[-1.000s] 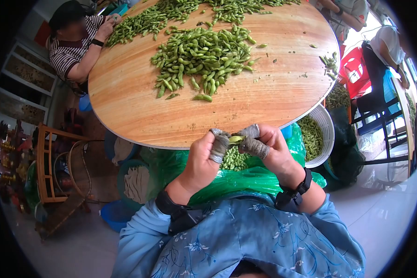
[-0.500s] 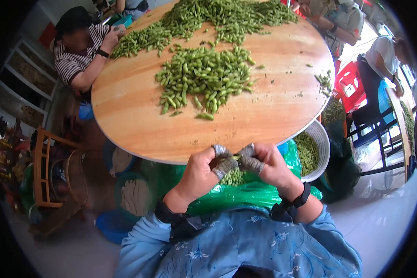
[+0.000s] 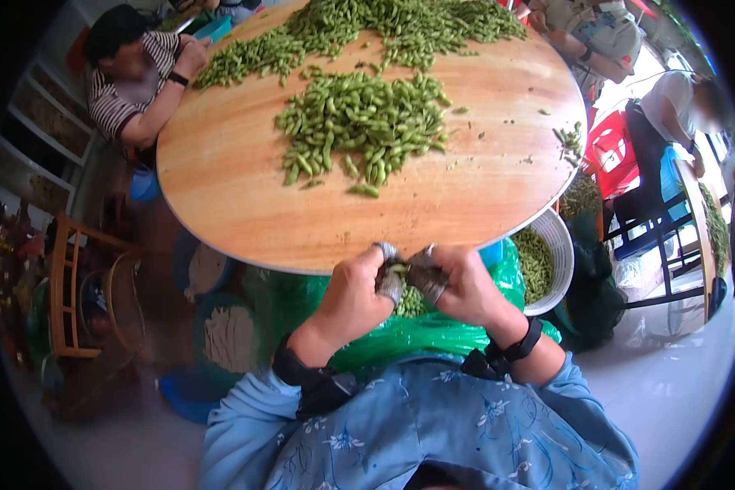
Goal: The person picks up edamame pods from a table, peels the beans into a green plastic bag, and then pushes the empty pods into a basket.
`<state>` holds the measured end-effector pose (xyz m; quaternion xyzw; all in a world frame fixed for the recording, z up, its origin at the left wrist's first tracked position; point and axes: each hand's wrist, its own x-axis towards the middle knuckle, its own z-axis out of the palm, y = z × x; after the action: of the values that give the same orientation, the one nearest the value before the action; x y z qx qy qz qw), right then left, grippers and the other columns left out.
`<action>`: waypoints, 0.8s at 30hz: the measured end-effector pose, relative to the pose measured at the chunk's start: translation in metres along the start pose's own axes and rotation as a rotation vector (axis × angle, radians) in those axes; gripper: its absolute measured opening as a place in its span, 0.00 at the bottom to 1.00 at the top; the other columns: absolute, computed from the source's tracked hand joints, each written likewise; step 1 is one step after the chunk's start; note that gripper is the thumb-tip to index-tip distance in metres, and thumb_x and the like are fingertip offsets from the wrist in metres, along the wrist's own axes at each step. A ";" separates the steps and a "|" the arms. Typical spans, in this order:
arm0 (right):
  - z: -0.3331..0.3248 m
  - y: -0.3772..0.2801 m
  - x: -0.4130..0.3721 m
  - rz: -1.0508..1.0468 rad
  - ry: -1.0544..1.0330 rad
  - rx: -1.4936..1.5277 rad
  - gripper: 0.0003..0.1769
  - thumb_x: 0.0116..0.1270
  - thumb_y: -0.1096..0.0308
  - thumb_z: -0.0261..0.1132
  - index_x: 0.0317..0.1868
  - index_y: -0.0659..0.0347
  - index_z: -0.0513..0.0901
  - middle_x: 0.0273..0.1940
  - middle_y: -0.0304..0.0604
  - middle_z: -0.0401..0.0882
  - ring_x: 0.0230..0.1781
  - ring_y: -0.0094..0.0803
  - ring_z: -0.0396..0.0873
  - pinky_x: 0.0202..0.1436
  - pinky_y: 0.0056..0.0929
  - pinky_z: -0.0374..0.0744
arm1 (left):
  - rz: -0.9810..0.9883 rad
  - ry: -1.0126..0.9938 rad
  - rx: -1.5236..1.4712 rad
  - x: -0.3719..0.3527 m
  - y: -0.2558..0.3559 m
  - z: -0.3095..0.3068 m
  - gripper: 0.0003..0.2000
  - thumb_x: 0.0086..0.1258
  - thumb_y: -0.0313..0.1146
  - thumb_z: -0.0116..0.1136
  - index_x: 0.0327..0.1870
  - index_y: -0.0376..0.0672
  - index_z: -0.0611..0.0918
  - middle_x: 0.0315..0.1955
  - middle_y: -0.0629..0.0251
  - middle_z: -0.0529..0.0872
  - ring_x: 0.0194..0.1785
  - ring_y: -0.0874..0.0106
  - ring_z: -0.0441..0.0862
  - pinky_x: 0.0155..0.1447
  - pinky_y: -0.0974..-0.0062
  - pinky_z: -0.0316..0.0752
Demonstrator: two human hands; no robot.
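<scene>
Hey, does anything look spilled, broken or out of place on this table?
Nothing looks damaged. A few stray pods lie apart from the main pod pile on the round table, and a small clump sits near its right edge. The left hand and right hand pinch one pod above the green bag.

One round table point(image 3: 245, 192) bears two heaps of green pods, a near heap point(image 3: 359, 122) and a far heap point(image 3: 384, 24). By its edge are one white basket point(image 3: 565, 245) and one green bag point(image 3: 441, 331). Two grips, the left grip point(image 3: 351, 298) and the right grip point(image 3: 465, 290), share one pod point(image 3: 397, 269).
</scene>
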<state>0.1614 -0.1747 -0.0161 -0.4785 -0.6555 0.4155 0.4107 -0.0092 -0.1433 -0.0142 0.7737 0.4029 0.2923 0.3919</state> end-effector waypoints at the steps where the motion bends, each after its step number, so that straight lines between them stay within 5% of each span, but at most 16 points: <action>1: 0.002 0.000 -0.001 0.060 0.025 0.113 0.04 0.55 0.76 0.60 0.31 0.69 0.76 0.21 0.43 0.74 0.25 0.22 0.70 0.28 0.24 0.70 | 0.032 0.035 -0.016 0.000 -0.002 0.002 0.09 0.55 0.18 0.47 0.38 0.33 0.75 0.23 0.64 0.77 0.30 0.82 0.72 0.34 0.82 0.69; 4: -0.006 0.005 0.001 0.218 0.032 0.354 0.06 0.61 0.72 0.59 0.31 0.68 0.76 0.26 0.33 0.75 0.28 0.15 0.68 0.30 0.18 0.69 | -0.028 0.038 -0.167 0.000 -0.004 -0.001 0.09 0.58 0.19 0.47 0.41 0.34 0.74 0.29 0.65 0.78 0.34 0.82 0.72 0.39 0.82 0.69; 7: -0.012 0.007 0.001 0.288 0.021 0.511 0.08 0.62 0.68 0.58 0.31 0.65 0.76 0.26 0.33 0.75 0.28 0.18 0.71 0.33 0.18 0.70 | -0.041 0.039 -0.222 -0.001 0.000 -0.007 0.07 0.62 0.22 0.49 0.41 0.34 0.73 0.32 0.68 0.77 0.34 0.82 0.72 0.40 0.82 0.68; 9: -0.016 0.002 0.001 0.319 0.000 0.525 0.08 0.62 0.67 0.59 0.32 0.65 0.77 0.26 0.33 0.76 0.28 0.18 0.71 0.34 0.18 0.70 | -0.088 -0.149 -0.131 -0.002 0.005 -0.010 0.08 0.63 0.24 0.51 0.41 0.35 0.74 0.30 0.69 0.77 0.32 0.82 0.71 0.38 0.82 0.68; 20: -0.011 0.012 0.001 0.291 -0.109 0.881 0.16 0.59 0.62 0.62 0.46 0.59 0.77 0.30 0.29 0.77 0.29 0.13 0.71 0.31 0.12 0.66 | 0.038 0.001 -0.205 0.001 0.001 0.005 0.04 0.63 0.26 0.51 0.34 0.35 0.74 0.21 0.70 0.74 0.27 0.83 0.68 0.32 0.82 0.66; 22: -0.011 0.011 -0.001 0.271 -0.081 0.829 0.16 0.59 0.61 0.63 0.45 0.60 0.78 0.31 0.29 0.77 0.29 0.13 0.71 0.30 0.12 0.66 | 0.028 -0.016 -0.189 0.001 0.002 0.006 0.04 0.63 0.26 0.49 0.34 0.35 0.74 0.21 0.58 0.78 0.24 0.69 0.75 0.32 0.77 0.70; 24: -0.010 0.016 -0.002 0.264 -0.086 0.835 0.15 0.59 0.62 0.62 0.45 0.61 0.77 0.32 0.31 0.78 0.30 0.14 0.72 0.32 0.13 0.68 | -0.009 -0.044 -0.280 -0.001 -0.002 0.008 0.04 0.64 0.26 0.48 0.34 0.36 0.75 0.20 0.63 0.77 0.23 0.73 0.73 0.30 0.78 0.68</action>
<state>0.1760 -0.1717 -0.0275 -0.3336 -0.3811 0.7131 0.4846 -0.0043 -0.1460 -0.0200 0.7159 0.3528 0.3271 0.5059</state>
